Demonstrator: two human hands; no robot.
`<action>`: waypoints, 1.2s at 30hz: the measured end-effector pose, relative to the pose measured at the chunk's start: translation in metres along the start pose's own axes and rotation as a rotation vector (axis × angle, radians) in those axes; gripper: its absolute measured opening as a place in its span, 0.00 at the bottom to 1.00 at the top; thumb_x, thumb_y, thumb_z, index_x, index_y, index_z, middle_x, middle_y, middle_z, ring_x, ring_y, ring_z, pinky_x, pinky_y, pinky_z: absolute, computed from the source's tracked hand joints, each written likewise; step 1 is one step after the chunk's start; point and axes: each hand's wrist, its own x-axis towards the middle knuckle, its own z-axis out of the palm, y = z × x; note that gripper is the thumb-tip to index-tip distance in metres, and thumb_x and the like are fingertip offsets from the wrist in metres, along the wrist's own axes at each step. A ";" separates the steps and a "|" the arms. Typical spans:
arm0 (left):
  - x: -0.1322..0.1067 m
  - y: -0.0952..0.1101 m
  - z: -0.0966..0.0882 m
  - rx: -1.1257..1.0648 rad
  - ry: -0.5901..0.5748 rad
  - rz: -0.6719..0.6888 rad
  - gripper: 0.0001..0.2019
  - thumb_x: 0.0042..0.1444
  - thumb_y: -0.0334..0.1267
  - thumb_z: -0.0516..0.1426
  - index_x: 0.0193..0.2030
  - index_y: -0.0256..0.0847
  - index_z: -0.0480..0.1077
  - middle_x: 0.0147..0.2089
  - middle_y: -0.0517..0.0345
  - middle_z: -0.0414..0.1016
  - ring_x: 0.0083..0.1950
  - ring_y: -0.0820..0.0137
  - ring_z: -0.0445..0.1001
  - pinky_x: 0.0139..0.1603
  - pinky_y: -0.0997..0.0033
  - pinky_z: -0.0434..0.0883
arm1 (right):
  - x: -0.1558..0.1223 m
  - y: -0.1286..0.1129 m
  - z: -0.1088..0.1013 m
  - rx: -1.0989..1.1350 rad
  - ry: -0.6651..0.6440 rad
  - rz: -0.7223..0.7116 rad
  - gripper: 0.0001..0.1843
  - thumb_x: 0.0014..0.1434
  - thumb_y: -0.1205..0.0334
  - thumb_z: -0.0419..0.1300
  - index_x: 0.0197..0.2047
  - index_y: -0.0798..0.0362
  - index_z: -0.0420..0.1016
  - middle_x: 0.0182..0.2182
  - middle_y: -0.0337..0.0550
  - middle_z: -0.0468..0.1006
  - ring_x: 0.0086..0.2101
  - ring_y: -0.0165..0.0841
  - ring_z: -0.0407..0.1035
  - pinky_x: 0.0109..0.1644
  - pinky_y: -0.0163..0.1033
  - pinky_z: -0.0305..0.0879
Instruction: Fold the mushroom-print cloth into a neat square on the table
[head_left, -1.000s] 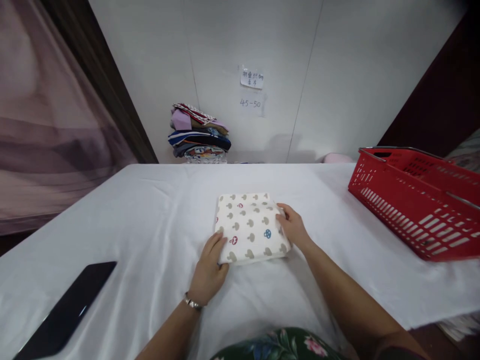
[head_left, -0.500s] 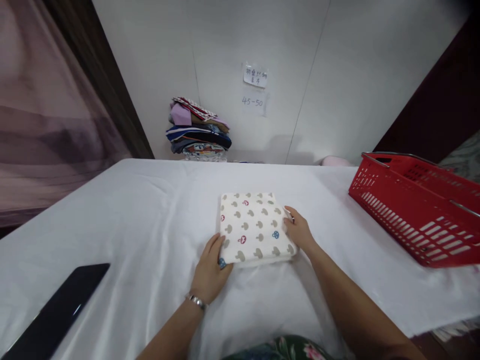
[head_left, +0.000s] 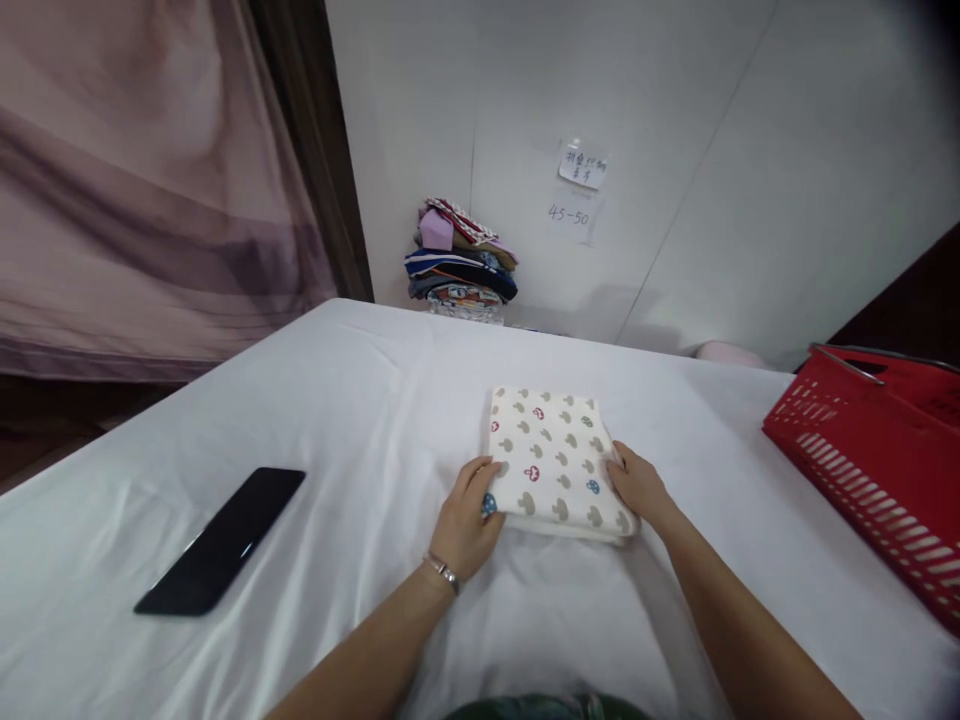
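A folded white cloth (head_left: 555,455) printed with grey, red and blue mushrooms lies in front of me on the white-covered table (head_left: 360,420). My left hand (head_left: 469,520) grips its near left corner, thumb and fingers closed on the edge. On the opposite side, my right hand (head_left: 641,485) holds the right edge, the fingertips partly tucked out of sight beneath the fabric. The cloth's near edge shows more than one layer.
To the left lies a black phone-like slab (head_left: 221,540). A red plastic basket (head_left: 870,450) stands at the right. Behind the far edge are a pile of folded fabrics (head_left: 461,255) and a wall with paper notes (head_left: 581,168). A pinkish curtain (head_left: 150,180) hangs at left.
The view has turned to the left, so everything sits further right in the picture. Both hands keep their hold on the folded cloth, which looks nearly the same.
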 end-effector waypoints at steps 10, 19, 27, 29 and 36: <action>0.009 -0.011 -0.014 0.227 -0.170 -0.142 0.16 0.46 0.29 0.51 0.44 0.44 0.64 0.48 0.56 0.67 0.41 0.65 0.71 0.39 0.64 0.69 | -0.007 -0.008 0.011 -0.027 -0.054 -0.056 0.24 0.59 0.62 0.44 0.58 0.58 0.60 0.43 0.54 0.76 0.44 0.40 0.70 0.45 0.40 0.62; 0.021 -0.024 -0.041 -0.134 -0.321 -0.221 0.23 0.44 0.34 0.53 0.51 0.43 0.65 0.54 0.55 0.67 0.54 0.62 0.66 0.53 0.61 0.66 | -0.011 -0.004 0.020 0.432 0.119 0.052 0.31 0.57 0.56 0.49 0.62 0.57 0.55 0.37 0.46 0.77 0.37 0.36 0.70 0.43 0.38 0.64; 0.086 0.050 -0.017 0.016 -0.379 -0.209 0.17 0.53 0.48 0.51 0.45 0.43 0.69 0.47 0.57 0.74 0.44 0.66 0.73 0.47 0.67 0.69 | -0.013 -0.010 0.031 0.839 0.061 0.013 0.21 0.53 0.51 0.55 0.47 0.53 0.70 0.40 0.44 0.76 0.37 0.35 0.69 0.41 0.39 0.66; 0.110 0.069 0.013 0.095 -0.443 -0.184 0.18 0.53 0.51 0.51 0.43 0.43 0.70 0.44 0.58 0.75 0.39 0.68 0.74 0.43 0.69 0.69 | -0.013 -0.012 0.033 0.845 0.087 -0.046 0.22 0.53 0.52 0.56 0.49 0.52 0.70 0.43 0.44 0.75 0.39 0.36 0.68 0.44 0.40 0.65; 0.170 0.094 0.106 0.377 -0.543 -0.339 0.32 0.48 0.62 0.50 0.49 0.37 0.65 0.47 0.45 0.74 0.47 0.57 0.73 0.43 0.63 0.67 | -0.016 -0.016 0.030 0.734 0.201 -0.212 0.12 0.53 0.58 0.54 0.40 0.52 0.72 0.36 0.42 0.71 0.37 0.34 0.65 0.43 0.39 0.62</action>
